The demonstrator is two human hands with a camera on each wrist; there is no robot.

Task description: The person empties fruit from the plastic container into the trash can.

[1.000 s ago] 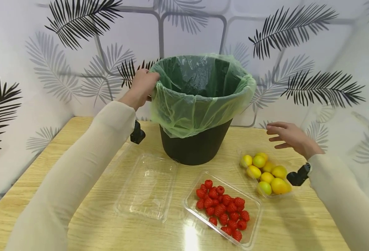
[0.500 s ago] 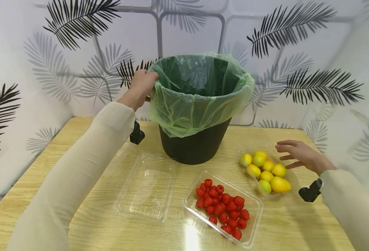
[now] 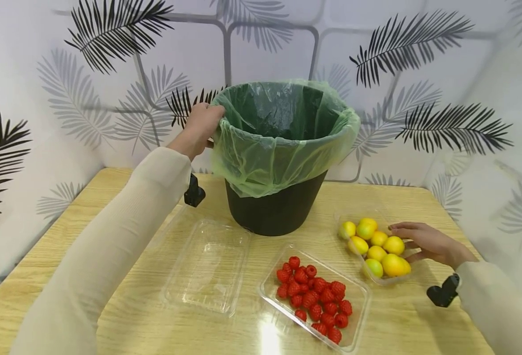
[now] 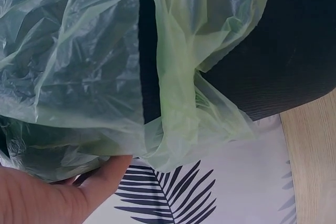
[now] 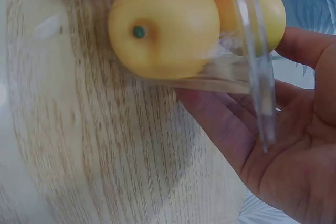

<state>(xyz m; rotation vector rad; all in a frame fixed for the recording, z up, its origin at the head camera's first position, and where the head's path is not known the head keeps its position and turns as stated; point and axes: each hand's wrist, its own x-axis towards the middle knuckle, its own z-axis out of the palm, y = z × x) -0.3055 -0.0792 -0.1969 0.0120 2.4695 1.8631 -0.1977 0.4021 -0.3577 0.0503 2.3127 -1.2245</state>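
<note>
My left hand [image 3: 200,123] grips the left rim of a black trash can [image 3: 274,212], where a thin green bag [image 3: 265,162] folds over the edge. In the left wrist view, the thumb [image 4: 107,182] lies at the crinkled green bag [image 4: 68,77]. At the right, my right hand [image 3: 429,241] reaches to the edge of a clear plastic container of lemons [image 3: 394,266], its fingers extended and relaxed. The right wrist view shows the fingers [image 5: 220,124] just outside and under the container's clear rim [image 5: 254,66], close to a lemon [image 5: 165,24].
A clear container of raspberries [image 3: 311,296] sits front centre on the wooden table [image 3: 132,315]. Left of it lies a clear plastic container [image 3: 209,266] with nothing in it. A leaf-patterned wall [image 3: 269,54] stands right behind the trash can.
My right hand has come down and slightly right, from above the lemons to the container's right edge. My left hand has stayed at the trash can's rim.
</note>
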